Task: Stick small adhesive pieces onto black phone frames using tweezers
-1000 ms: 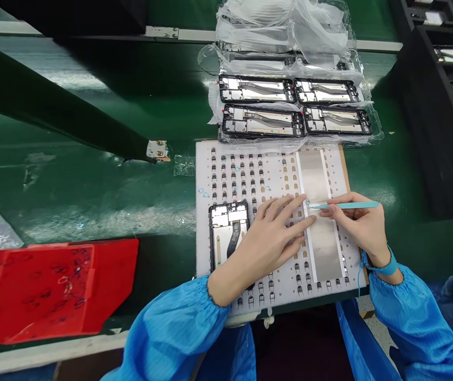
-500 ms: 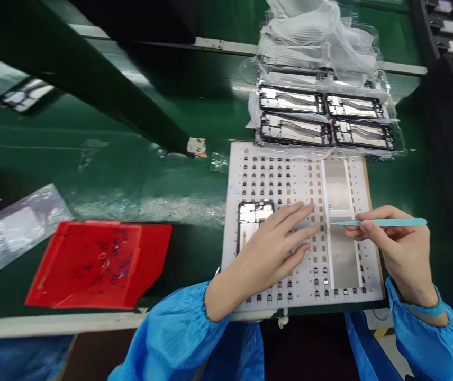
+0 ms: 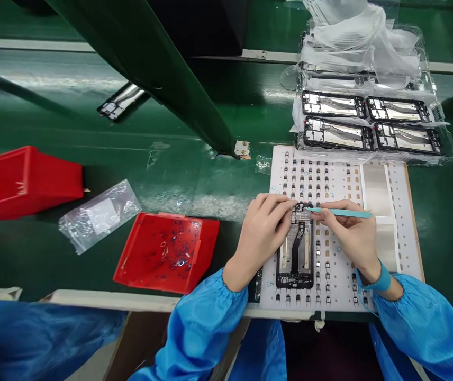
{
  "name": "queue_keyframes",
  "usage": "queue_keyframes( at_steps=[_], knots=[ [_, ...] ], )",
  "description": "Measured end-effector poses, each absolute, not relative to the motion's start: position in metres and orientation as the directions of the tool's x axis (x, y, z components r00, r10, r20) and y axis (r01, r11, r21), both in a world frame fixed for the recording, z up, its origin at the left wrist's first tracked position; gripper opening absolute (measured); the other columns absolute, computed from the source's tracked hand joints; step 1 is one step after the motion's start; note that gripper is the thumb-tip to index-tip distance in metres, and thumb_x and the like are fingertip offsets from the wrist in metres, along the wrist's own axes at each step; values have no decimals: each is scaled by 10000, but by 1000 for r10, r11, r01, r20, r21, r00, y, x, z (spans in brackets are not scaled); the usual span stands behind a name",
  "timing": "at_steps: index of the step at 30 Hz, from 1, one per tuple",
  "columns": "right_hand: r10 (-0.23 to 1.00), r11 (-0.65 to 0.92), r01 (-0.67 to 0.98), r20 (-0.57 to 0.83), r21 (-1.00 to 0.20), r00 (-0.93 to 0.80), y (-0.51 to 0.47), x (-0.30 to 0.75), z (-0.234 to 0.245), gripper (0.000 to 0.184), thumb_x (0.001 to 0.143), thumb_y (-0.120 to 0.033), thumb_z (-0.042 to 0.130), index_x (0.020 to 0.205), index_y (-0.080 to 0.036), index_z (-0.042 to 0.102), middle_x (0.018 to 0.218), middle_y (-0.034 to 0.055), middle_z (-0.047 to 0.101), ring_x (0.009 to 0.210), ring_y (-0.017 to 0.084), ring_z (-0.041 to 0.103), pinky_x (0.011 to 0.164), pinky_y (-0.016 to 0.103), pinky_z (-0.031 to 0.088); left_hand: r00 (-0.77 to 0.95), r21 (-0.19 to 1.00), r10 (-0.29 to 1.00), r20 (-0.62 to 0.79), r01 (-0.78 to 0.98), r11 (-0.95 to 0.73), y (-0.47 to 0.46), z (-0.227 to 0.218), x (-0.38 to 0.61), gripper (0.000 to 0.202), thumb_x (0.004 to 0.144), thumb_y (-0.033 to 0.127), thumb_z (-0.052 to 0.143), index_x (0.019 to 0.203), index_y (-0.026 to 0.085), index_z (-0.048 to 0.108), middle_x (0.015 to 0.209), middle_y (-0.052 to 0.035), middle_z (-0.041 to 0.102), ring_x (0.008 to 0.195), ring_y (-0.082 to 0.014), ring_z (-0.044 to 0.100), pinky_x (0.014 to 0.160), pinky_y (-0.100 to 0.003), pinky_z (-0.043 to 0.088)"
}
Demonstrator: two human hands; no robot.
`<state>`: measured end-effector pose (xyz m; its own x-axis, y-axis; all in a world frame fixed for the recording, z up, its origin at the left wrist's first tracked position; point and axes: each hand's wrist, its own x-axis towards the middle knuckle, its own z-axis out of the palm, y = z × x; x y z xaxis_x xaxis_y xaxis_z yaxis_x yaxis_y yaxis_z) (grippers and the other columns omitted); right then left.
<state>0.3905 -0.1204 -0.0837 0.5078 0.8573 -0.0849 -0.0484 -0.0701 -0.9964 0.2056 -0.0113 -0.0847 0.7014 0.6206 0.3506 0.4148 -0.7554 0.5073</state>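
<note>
In the head view, we keep our eyes on a phone frame [image 3: 308, 264] lying lengthwise away from us on the left part of a white board [image 3: 409, 264]; a dark flex cable [image 3: 298, 246] runs down its middle. Our left hand [image 3: 264, 225] is half curled, its fingertips at the frame's upper left edge; we cannot tell whether they pinch the edge or only rest there. Our right hand [image 3: 349, 227] has thumb and forefinger pressed together on a slim teal tool [image 3: 351, 212], whose tip is over the upper right part of the frame. We cannot tell whether the tip touches it. A blue band [image 3: 383, 278] circles our right wrist.

Rows of small dark clips [image 3: 318, 185] fill much of the board, and a grey metallic strip [image 3: 377, 193] with white edging lies along its right side. Beyond the board, a clear tray [image 3: 452, 151] bears more phone frames [image 3: 337, 133] and white sheets [image 3: 349, 39]. To our left on the green worktop [image 3: 187, 182] lie a red bin [image 3: 209, 241] with small dark bits inside, a clear plastic bag [image 3: 101, 217] and a second red bin [image 3: 55, 177].
</note>
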Motion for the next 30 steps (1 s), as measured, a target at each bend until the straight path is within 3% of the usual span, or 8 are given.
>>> queue_keyframes(
  at_steps=[23, 30],
  knots=[
    [845, -69, -10, -64, -998, 532, -122, 386, -84, 152, 977, -379, 827, 1016, -233, 808, 928, 55, 837, 924, 286, 854, 795, 405, 760, 784, 337, 537, 312, 438, -834, -15, -82, 204, 393, 1037, 64, 525, 1392, 186, 639, 1252, -114, 735, 1127, -309, 620, 858, -457, 547],
    [838, -66, -22, -67, -998, 541, -121, 385, -80, 148, 966, -380, 832, 1008, -240, 808, 922, 51, 842, 910, 288, 855, 787, 419, 764, 776, 343, 545, 317, 442, -829, -15, -84, 204, 385, 1041, 66, 520, 1390, 176, 640, 1267, -114, 737, 1142, -308, 622, 869, -458, 547]
  ],
)
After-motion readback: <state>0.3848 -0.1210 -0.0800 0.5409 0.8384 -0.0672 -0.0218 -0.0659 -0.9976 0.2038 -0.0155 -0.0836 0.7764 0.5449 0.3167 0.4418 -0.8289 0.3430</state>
